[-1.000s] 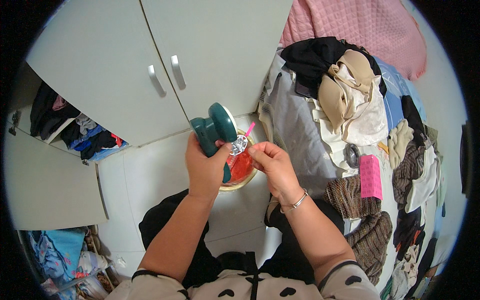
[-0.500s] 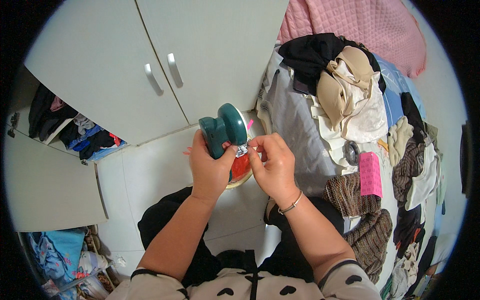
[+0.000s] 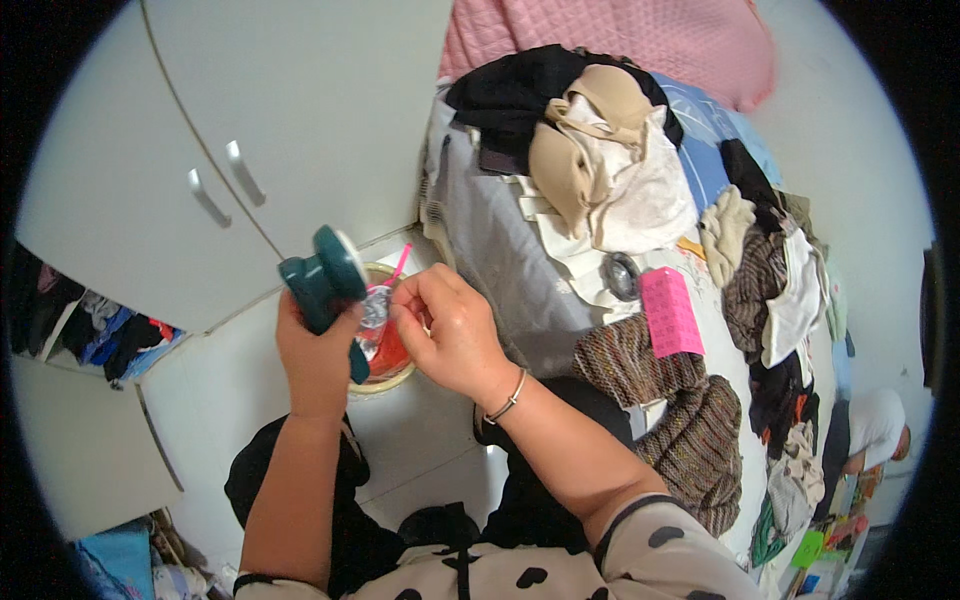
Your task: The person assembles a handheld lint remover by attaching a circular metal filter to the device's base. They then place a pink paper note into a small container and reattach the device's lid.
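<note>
A dark green fabric shaver point(image 3: 325, 280) with a round, pale-faced head is gripped in my left hand point(image 3: 318, 350), fingers wrapped round its handle. My right hand point(image 3: 445, 325) is just to its right, thumb and fingertips pinched together; what they hold, if anything, I cannot make out. Between the shaver and those fingertips shows a crumpled silvery piece point(image 3: 375, 308); whether my fingers touch it is unclear. Below both hands stands a round waste bin point(image 3: 402, 380) with a pale rim and red contents, partly covered by the hands.
A bed on the right bears beige bras point(image 3: 570, 165), a brown knitted garment point(image 3: 640, 362), a pink paper sheet point(image 3: 672, 312) and a roll of tape point(image 3: 622, 276). A white wardrobe point(image 3: 330, 110) stands ahead. Another person point(image 3: 875, 425) is at the far right.
The view has swung right, so things sit further left. My right hand has drawn away from the shaver, leaving a gap. The silvery piece now shows over the bin, and another person has come into view.
</note>
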A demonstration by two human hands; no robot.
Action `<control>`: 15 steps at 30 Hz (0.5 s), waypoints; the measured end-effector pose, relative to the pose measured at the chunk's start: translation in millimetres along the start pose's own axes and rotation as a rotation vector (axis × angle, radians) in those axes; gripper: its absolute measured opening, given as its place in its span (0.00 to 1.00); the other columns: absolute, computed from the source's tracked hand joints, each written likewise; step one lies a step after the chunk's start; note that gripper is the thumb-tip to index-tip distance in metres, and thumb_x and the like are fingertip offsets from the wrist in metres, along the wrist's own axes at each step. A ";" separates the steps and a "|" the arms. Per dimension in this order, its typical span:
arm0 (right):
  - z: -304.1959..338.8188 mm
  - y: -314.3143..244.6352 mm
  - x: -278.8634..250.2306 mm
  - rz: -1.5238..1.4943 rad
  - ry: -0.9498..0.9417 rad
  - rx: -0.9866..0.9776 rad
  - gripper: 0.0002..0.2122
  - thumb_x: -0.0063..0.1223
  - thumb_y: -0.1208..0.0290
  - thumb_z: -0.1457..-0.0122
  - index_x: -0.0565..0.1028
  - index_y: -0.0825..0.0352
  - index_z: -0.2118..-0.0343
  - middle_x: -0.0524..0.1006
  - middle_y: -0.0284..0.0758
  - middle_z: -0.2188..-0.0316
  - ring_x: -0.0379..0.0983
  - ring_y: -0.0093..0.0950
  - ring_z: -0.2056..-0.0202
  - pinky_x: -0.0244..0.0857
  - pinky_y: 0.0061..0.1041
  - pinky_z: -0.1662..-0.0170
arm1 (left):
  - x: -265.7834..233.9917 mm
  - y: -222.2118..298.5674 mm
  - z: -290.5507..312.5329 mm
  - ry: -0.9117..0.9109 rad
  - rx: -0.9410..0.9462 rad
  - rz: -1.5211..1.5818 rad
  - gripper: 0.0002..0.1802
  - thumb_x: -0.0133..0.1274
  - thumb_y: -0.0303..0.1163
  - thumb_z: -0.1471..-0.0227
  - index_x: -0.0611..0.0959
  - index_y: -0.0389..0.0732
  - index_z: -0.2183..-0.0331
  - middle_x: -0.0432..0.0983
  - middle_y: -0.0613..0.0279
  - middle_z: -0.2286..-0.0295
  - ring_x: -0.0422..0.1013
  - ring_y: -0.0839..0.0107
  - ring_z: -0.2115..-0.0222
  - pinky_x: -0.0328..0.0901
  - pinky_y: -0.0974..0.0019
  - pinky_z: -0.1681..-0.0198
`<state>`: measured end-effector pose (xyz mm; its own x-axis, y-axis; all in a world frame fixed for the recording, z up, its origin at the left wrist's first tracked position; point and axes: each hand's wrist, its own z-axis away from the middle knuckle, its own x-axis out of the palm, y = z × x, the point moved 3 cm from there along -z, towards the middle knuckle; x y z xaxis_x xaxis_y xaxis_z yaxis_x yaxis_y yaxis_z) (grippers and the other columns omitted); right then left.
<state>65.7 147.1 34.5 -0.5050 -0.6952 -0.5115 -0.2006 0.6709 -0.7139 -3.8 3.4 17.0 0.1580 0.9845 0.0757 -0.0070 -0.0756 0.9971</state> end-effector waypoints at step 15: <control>80.3 62.2 -194.3 0.272 0.443 0.451 0.04 0.55 0.75 0.46 0.74 0.70 0.70 0.75 0.38 0.76 0.73 0.28 0.74 0.67 0.24 0.69 | -1.2 -5.0 -7.9 -0.123 -0.226 0.351 0.12 0.56 0.18 0.58 0.73 0.39 0.68 0.69 0.66 0.75 0.68 0.74 0.76 0.65 0.71 0.70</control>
<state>218.8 303.2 51.1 -0.8028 -0.2819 -0.5254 0.3025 0.5667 -0.7664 -11.7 3.9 12.0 0.2239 0.8781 0.4229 -0.2954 -0.3524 0.8880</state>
